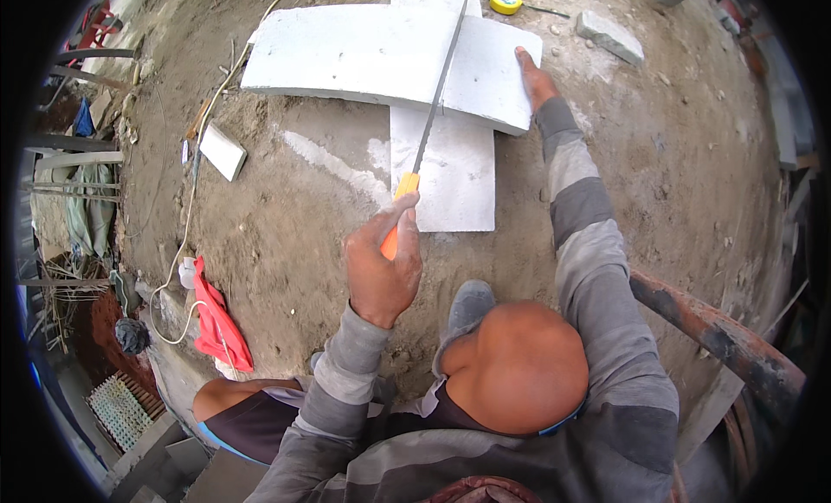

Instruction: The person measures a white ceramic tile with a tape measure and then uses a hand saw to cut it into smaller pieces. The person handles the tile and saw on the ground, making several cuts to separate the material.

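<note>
My left hand (383,265) is closed around the orange handle of a handsaw (430,118). Its long dark blade points away from me and crosses the upper white lightweight block (346,53) right of the middle. How deep the blade sits in the block cannot be made out. At the block's right end, my right hand (538,83) grips the edge, thumb on top and the other fingers mostly hidden. Beneath lies another white block (454,187), set crosswise, with white dust on its near part.
A yellow tape measure (505,1) and an offcut (610,37) lie beyond the blocks. Left are a small white piece (222,151), a pale cable (189,217) and a red cloth (216,321). A rusty pipe (718,334) slants at right.
</note>
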`<action>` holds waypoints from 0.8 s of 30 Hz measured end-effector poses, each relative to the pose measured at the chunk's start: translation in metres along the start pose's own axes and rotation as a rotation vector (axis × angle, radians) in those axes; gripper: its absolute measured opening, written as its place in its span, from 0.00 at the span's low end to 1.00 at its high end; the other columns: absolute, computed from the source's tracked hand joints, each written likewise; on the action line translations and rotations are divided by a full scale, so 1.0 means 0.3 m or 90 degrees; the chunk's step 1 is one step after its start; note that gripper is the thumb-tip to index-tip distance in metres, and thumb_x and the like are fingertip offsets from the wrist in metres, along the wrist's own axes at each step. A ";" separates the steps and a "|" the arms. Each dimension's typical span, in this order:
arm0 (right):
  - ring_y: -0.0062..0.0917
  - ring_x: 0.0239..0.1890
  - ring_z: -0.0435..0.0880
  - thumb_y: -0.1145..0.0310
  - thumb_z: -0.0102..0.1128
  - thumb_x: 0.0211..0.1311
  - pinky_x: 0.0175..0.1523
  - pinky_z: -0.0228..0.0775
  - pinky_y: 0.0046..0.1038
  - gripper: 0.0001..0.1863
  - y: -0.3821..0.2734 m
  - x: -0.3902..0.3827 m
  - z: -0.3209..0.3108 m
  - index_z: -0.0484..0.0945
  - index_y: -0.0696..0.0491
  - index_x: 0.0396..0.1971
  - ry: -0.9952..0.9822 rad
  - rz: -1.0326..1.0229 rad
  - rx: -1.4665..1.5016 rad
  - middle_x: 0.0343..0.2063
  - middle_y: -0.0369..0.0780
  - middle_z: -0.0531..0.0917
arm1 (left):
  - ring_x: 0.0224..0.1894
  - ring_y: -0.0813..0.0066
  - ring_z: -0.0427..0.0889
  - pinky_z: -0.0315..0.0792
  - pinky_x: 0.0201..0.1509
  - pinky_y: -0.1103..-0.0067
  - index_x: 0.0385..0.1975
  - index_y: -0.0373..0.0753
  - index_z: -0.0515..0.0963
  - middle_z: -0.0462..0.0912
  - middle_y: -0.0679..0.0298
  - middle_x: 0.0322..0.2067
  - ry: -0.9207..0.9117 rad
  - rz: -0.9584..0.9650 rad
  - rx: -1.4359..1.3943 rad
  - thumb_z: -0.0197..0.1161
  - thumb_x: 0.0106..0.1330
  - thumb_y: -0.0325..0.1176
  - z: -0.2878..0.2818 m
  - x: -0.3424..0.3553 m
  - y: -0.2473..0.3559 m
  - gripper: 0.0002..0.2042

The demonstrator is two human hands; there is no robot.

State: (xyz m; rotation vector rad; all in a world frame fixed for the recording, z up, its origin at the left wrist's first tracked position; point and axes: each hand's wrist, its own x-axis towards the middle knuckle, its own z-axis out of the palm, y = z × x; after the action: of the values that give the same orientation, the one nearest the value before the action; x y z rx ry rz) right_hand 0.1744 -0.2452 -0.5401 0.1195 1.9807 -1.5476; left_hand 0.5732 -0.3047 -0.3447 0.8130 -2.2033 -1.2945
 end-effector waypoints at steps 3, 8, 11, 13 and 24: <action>0.41 0.59 0.75 0.34 0.58 0.58 0.63 0.65 0.31 0.52 -0.024 -0.039 0.032 0.66 0.75 0.58 -0.055 0.018 0.060 0.58 0.59 0.72 | 0.45 0.57 0.86 0.75 0.54 0.70 0.42 0.28 0.82 0.85 0.44 0.38 -0.040 -0.032 0.039 0.57 0.67 0.25 0.081 0.226 0.023 0.11; 0.43 0.59 0.74 0.35 0.58 0.59 0.63 0.65 0.32 0.52 -0.012 -0.010 -0.039 0.65 0.75 0.59 0.025 -0.019 -0.026 0.59 0.61 0.70 | 0.41 0.56 0.86 0.76 0.49 0.70 0.42 0.28 0.82 0.85 0.44 0.37 -0.026 -0.015 -0.010 0.57 0.66 0.27 0.009 0.004 0.027 0.11; 0.44 0.61 0.73 0.36 0.58 0.59 0.63 0.64 0.32 0.52 0.005 -0.016 -0.018 0.63 0.76 0.59 -0.002 -0.008 0.008 0.59 0.61 0.70 | 0.41 0.58 0.86 0.76 0.50 0.71 0.43 0.27 0.82 0.85 0.44 0.37 -0.020 -0.008 -0.005 0.56 0.66 0.27 0.027 0.001 0.001 0.12; 0.45 0.61 0.72 0.36 0.58 0.59 0.63 0.65 0.32 0.53 -0.013 -0.010 0.007 0.62 0.76 0.60 -0.022 -0.006 0.024 0.59 0.62 0.70 | 0.47 0.59 0.85 0.74 0.55 0.72 0.44 0.26 0.82 0.85 0.43 0.39 -0.047 -0.023 0.002 0.56 0.67 0.26 0.096 0.161 0.019 0.12; 0.41 0.53 0.80 0.37 0.54 0.63 0.55 0.75 0.34 0.48 -0.013 -0.012 -0.029 0.63 0.70 0.61 -0.054 -0.052 0.011 0.55 0.57 0.76 | 0.43 0.64 0.86 0.76 0.49 0.74 0.45 0.28 0.81 0.85 0.46 0.38 -0.026 -0.047 -0.040 0.57 0.66 0.25 0.094 0.109 -0.026 0.12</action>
State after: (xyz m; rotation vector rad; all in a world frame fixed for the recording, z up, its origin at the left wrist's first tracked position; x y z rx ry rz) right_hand 0.1720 -0.2376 -0.5339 -0.0190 1.9268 -1.5950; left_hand 0.5336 -0.3127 -0.3616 0.8580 -2.1700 -1.4200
